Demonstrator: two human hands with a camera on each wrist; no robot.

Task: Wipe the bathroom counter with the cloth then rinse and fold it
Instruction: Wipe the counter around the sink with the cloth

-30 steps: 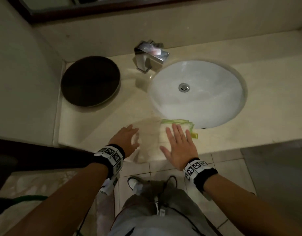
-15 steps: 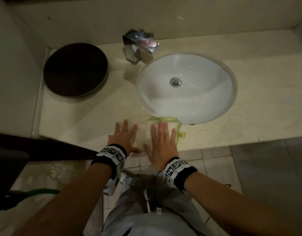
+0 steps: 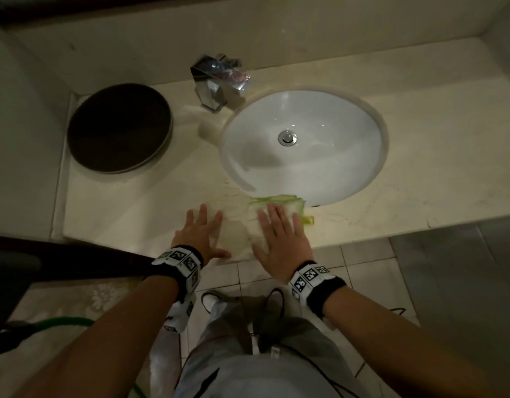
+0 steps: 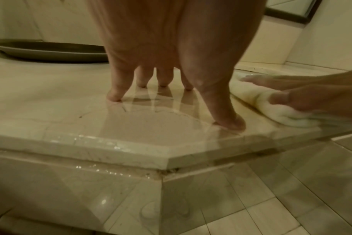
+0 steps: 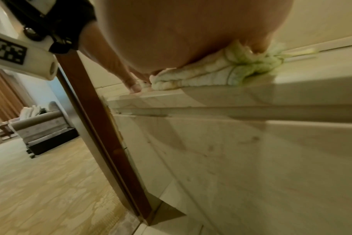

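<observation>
Hands spread apart; right hand [image 3: 279, 242] flattens ribbed, green-edged cloth [image 3: 276, 206].

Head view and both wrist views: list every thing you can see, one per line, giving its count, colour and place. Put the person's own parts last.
Counter: one, cream marble, spans the wall.
Sink: one, white oval, set in the counter right of centre.
Drain: one, chrome, middle of the sink.
Tap: one, chrome, behind the sink's left rim.
Round tray: one, dark brown, counter's left end.
Cloth: one, pale with green edging, folded at the counter's front edge below the sink.
Floor tiles: pale, below the counter.
Hose: one, green, floor at left.
Sofa: one, pale, room beyond the door frame.
Left hand: flat on bare counter beside the cloth.
Right hand: pressing flat on the cloth.
</observation>
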